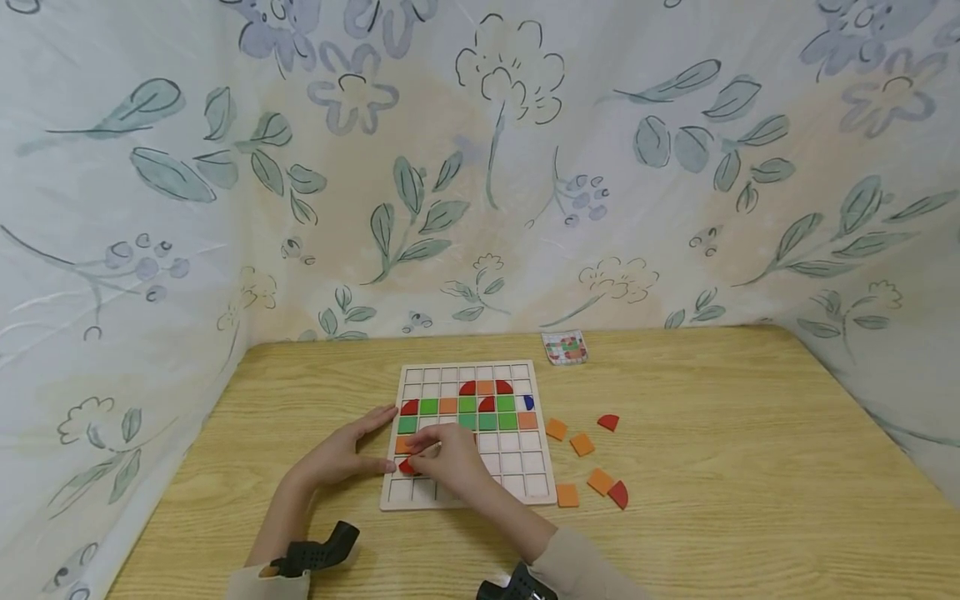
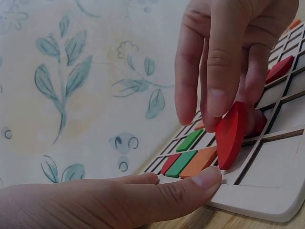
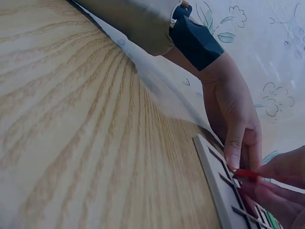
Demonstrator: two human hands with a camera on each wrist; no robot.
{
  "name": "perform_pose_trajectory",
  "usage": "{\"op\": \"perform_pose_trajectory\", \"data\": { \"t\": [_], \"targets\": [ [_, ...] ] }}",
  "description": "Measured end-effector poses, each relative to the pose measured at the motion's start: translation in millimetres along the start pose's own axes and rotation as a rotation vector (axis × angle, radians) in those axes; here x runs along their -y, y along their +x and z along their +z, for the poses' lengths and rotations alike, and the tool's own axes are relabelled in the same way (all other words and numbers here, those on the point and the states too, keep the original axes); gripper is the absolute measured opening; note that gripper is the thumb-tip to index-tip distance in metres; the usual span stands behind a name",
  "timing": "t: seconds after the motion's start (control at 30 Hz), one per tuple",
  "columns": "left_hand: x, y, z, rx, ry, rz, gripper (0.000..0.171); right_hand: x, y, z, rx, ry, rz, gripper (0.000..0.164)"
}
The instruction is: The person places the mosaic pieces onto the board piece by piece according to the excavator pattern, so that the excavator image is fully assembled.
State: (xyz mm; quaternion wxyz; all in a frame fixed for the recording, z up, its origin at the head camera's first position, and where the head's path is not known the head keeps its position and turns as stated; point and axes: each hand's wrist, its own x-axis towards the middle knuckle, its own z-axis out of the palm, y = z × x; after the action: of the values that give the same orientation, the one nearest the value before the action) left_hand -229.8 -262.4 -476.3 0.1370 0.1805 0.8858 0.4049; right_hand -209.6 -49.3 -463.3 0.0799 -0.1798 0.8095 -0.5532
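A white grid board [image 1: 542, 467] lies on the table with coloured tiles in several of its cells. My right hand [image 1: 450, 460] pinches a red quarter-circle piece [image 2: 231, 136], tilted on edge over a cell at the board's lower left. Along the left edge, my left hand [image 1: 341, 452] touches the board with thumb and fingers spread. Its thumb lies right beside the red piece in the left wrist view. An orange tile [image 1: 402, 444] sits in the cell just above. The right hand hides part of the board's middle.
Right of the board lie loose orange squares [image 1: 582, 444] and red quarter-circles [image 1: 608, 422]. A small pattern card [image 1: 566, 347] is behind the board at the right. Floral cloth [image 1: 420, 233] hangs along the table's back and sides.
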Motion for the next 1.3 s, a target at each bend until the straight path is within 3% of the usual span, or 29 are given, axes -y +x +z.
{"op": "perform_pose_trajectory", "data": {
  "t": [0.33,0.8,1.1,1.3],
  "targets": [
    [-0.3,0.1,0.3,0.005,-0.015,0.000,0.083,4.2,-0.6,-3.0,0.087,-0.098,0.013,0.027],
    [1.7,-0.2,-0.3,-0.001,0.011,0.006,0.083,5.9,2.4,-1.0,0.149,-0.309,-0.099,0.027],
    [1.0,0.3,-0.3,0.002,0.014,0.014,0.083,3.9,4.0,-4.0,0.192,-0.375,-0.144,0.031],
    [1.5,0.6,0.0,0.002,0.011,0.011,0.084,2.9,4.9,-2.3,0.177,-0.418,-0.173,0.028]
  ]
}}
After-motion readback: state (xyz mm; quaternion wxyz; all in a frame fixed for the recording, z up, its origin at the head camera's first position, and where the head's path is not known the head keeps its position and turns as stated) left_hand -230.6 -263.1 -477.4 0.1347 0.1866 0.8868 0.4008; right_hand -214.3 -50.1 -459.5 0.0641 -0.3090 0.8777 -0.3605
